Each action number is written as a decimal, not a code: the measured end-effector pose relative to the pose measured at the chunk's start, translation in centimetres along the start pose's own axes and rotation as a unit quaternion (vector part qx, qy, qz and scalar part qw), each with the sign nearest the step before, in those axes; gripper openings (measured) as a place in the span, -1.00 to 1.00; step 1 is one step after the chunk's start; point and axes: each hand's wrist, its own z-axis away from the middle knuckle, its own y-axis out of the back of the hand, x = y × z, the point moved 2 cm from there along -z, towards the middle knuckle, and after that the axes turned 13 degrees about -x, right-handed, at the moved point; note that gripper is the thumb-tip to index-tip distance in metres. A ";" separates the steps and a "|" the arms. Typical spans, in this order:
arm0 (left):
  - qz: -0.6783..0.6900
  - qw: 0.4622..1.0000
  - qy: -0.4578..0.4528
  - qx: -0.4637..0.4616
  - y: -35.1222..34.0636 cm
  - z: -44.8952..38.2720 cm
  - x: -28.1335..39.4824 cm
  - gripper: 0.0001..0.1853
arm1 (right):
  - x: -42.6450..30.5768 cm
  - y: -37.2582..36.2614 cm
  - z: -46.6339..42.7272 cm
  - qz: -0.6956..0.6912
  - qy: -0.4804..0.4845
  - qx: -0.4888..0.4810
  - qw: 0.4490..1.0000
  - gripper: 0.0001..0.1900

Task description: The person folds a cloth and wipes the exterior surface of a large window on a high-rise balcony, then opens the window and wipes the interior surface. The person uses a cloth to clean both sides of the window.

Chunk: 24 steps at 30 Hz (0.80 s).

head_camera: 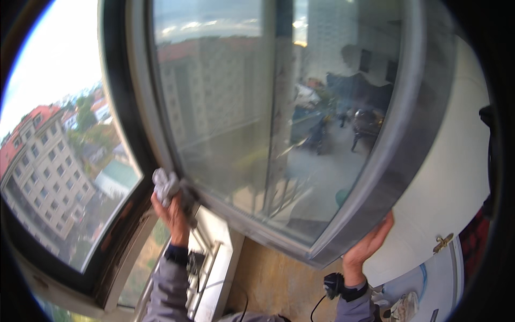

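A large glazed window sash (362, 209) with a grey frame stands tilted before me, its glass full of reflections. My left hand (175, 217) grips a crumpled pale cloth (165, 187) close to the sash's lower left corner. Against the outer side of the frame, at the lower right, rests my right hand (370, 243); its fingers are partly hidden behind the frame, so its hold is unclear. Both wrists carry dark bands with a small device and a cable. Left of the sash is a dark window frame (132, 197) with a view outdoors.
Metal rails (211, 261) and a white ledge (223, 277) lie below, beside a brown floor (273, 277). On the right are a white door (426, 201) with a brass-coloured handle (443, 243) and a pale shoe (404, 308). Buildings (48, 169) show outside.
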 end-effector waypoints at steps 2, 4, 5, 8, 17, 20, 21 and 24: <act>0.110 0.993 0.025 -0.039 -0.9 1.8 3.9 -0.48 | -0.4 -0.3 0.0 -0.001 0.004 -0.019 1.000 -0.54; 0.182 0.981 0.027 -0.055 -2.2 2.4 8.1 -0.47 | -1.0 -0.6 -0.1 -0.041 0.026 -0.045 0.998 -0.53; 0.254 0.963 0.009 -0.090 -2.9 2.4 10.2 -0.48 | -1.3 -0.7 -0.2 -0.073 0.016 -0.062 0.995 -0.52; 0.277 0.942 0.041 -0.187 -4.1 2.0 15.2 -0.51 | -2.0 -0.8 -0.5 -0.087 0.021 -0.090 0.992 -0.54; 0.347 0.873 0.125 -0.319 -7.8 1.6 26.7 -0.44 | -2.3 -0.2 -1.1 -0.078 0.076 -0.122 0.986 -0.50; 0.268 0.906 -0.012 -0.328 -8.7 0.1 30.8 -0.36 | -2.5 -0.1 -1.1 -0.085 0.086 -0.131 0.984 -0.51; 0.245 0.908 -0.060 -0.334 -9.0 -0.4 32.1 -0.35 | -2.6 -0.1 -1.1 -0.089 0.085 -0.134 0.983 -0.52; 0.183 0.919 -0.161 -0.310 -10.4 -2.1 36.0 -0.32 | -2.6 0.1 -0.8 -0.092 0.062 -0.142 0.984 -0.51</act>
